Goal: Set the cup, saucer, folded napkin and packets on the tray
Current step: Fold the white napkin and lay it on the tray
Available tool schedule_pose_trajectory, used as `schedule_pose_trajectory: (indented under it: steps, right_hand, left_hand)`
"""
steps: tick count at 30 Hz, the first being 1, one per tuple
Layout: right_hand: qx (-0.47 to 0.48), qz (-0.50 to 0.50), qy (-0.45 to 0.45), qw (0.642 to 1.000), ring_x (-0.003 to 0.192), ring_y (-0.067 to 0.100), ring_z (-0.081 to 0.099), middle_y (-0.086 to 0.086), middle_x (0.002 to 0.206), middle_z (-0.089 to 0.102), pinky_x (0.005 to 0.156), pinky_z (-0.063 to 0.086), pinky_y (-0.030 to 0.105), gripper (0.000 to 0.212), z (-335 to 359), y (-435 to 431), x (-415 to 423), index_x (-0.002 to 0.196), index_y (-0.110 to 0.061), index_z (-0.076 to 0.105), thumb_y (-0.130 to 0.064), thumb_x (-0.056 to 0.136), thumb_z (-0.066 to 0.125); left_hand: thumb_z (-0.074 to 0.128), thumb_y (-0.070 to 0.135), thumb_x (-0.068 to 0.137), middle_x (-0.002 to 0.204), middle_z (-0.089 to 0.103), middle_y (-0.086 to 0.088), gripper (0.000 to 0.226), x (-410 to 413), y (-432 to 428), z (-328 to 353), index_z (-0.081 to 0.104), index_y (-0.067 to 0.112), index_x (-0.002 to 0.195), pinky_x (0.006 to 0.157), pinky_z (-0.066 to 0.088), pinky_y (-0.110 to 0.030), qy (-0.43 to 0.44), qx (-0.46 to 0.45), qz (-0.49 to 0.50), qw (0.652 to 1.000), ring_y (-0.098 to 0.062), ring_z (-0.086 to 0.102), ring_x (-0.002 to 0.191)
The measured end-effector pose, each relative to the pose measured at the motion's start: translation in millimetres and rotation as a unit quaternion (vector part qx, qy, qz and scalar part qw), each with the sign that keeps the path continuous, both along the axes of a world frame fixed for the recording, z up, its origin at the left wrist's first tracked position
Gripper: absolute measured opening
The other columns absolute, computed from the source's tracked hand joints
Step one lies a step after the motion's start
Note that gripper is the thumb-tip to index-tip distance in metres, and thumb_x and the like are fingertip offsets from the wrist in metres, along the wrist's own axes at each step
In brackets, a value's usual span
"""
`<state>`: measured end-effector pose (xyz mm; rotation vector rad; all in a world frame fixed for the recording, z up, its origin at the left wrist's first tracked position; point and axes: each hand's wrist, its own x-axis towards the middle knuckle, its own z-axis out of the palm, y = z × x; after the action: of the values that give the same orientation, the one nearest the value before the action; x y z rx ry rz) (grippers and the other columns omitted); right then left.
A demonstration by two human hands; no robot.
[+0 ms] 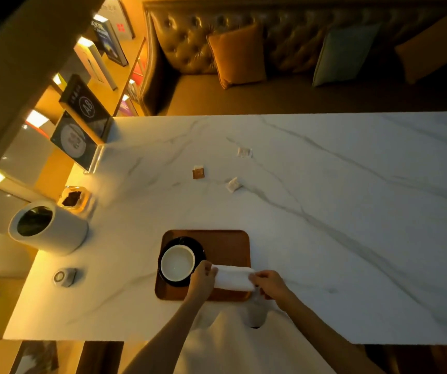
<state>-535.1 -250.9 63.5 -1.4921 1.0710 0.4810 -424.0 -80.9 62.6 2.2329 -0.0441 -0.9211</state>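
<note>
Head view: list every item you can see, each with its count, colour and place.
tray: 1, brown wood, near edge of the table
saucer: 1, black, left part of the tray
cup: 1, white, on the saucer
napkin: 1, white, folded, held over the tray's front right
packets: 3, one brown, two white, loose on the table beyond the tray
table: 1, white marble
canister: 1, white, table's left end
glass jar: 1, clear, dark contents, behind the canister
cushions: 3, two orange, one grey-green, on the tufted sofa
books: several, shelves at left
hands: left and right, one at each end of the napkin
</note>
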Motion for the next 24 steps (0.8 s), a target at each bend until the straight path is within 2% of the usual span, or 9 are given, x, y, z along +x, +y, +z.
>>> schedule_pose_trajectory:
  steps: [6,9,11,13,15,17,19,21,24]
  right_hand:
    - [-0.037,-0.02,0.02,0.999,0.064,0.016,0.058,0.009,0.078,0.064,0.053,0.046,0.023,0.025,-25.6,9.7,11.5,0.099,-0.003,0.069,-0.025,0.092,0.059]
    - [-0.035,-0.011,0.038,0.999,0.071,0.023,0.061,0.013,0.08,0.066,0.063,0.05,0.031,0.018,-32.5,12.7,14.3,0.095,-0.004,0.066,-0.019,0.09,0.056]
    - [-0.031,-0.02,0.054,0.998,0.069,0.024,0.062,0.015,0.079,0.067,0.059,0.05,0.029,0.022,-34.0,11.4,14.5,0.104,-0.002,0.064,-0.016,0.09,0.055]
    - [-0.032,-0.035,0.055,0.997,0.064,0.019,0.061,0.014,0.082,0.067,0.056,0.05,0.025,0.026,-37.3,8.6,15.4,0.113,-0.003,0.061,-0.013,0.09,0.056]
    - [-0.049,-0.026,0.046,0.997,0.067,0.018,0.06,0.015,0.09,0.068,0.066,0.054,0.031,0.028,-41.2,7.1,19.6,0.116,-0.003,0.061,-0.01,0.089,0.056]
    - [-0.076,0.016,0.041,0.996,0.081,0.022,0.061,0.016,0.106,0.069,0.082,0.054,0.037,0.031,-45.3,9.2,23.1,0.118,-0.005,0.062,-0.009,0.089,0.054]
    - [-0.095,0.055,0.038,0.993,0.097,0.026,0.063,0.014,0.117,0.066,0.09,0.051,0.035,0.033,-47.9,12.9,24.4,0.121,-0.006,0.061,-0.01,0.09,0.052]
    - [-0.116,0.079,0.041,0.989,0.108,0.026,0.061,0.013,0.121,0.065,0.091,0.049,0.032,0.032,-50.2,16.0,24.2,0.121,-0.008,0.06,-0.012,0.09,0.053]
    - [-0.132,0.079,0.041,0.987,0.108,0.025,0.061,0.011,0.119,0.065,0.091,0.049,0.032,0.029,-53.5,17.2,23.5,0.118,-0.01,0.06,-0.018,0.09,0.057]
  left_hand:
    - [0.049,0.026,0.099,0.1,0.059,-0.005,0.029,4.5,-12.7,-29.1,0.056,0.006,0.119,0.082,0.049,-0.036,-0.01,0.043,0.024,0.999,-0.02,0.056,0.091]
    - [0.049,0.029,0.099,0.119,0.06,-0.013,0.039,4.6,-14.3,-38.5,0.05,0.004,0.129,0.08,0.044,-0.033,0.027,0.079,0.007,0.996,-0.029,0.059,0.109]
    - [0.053,0.029,0.098,0.125,0.06,-0.014,0.041,3.3,-14.6,-44.5,0.049,0.004,0.13,0.082,0.045,-0.033,0.04,0.107,-0.001,0.993,-0.031,0.058,0.115]
    - [0.056,0.025,0.096,0.121,0.062,-0.014,0.036,1.7,-13.2,-48.8,0.052,0.005,0.125,0.086,0.049,-0.036,0.017,0.12,-0.008,0.993,-0.03,0.06,0.112]
    - [0.058,0.023,0.095,0.113,0.065,-0.013,0.028,1.3,-10.3,-51.1,0.056,0.005,0.117,0.083,0.05,-0.035,-0.016,0.127,-0.012,0.992,-0.028,0.062,0.105]
    - [0.057,0.025,0.096,0.105,0.067,-0.012,0.023,0.3,-5.5,-53.9,0.058,0.007,0.11,0.075,0.049,-0.032,-0.035,0.133,-0.016,0.99,-0.026,0.063,0.096]
    - [0.055,0.027,0.097,0.099,0.068,-0.01,0.022,0.5,-2.6,-54.8,0.061,0.008,0.105,0.068,0.045,-0.029,-0.049,0.141,-0.027,0.988,-0.024,0.064,0.09]
    - [0.052,0.03,0.098,0.097,0.069,-0.009,0.024,2.1,-1.5,-55.9,0.063,0.009,0.102,0.066,0.043,-0.027,-0.065,0.144,-0.04,0.987,-0.022,0.064,0.087]
    - [0.049,0.033,0.1,0.096,0.068,-0.007,0.027,4.2,-2.5,-56.4,0.064,0.011,0.101,0.066,0.041,-0.026,-0.087,0.154,-0.064,0.982,-0.019,0.063,0.086]
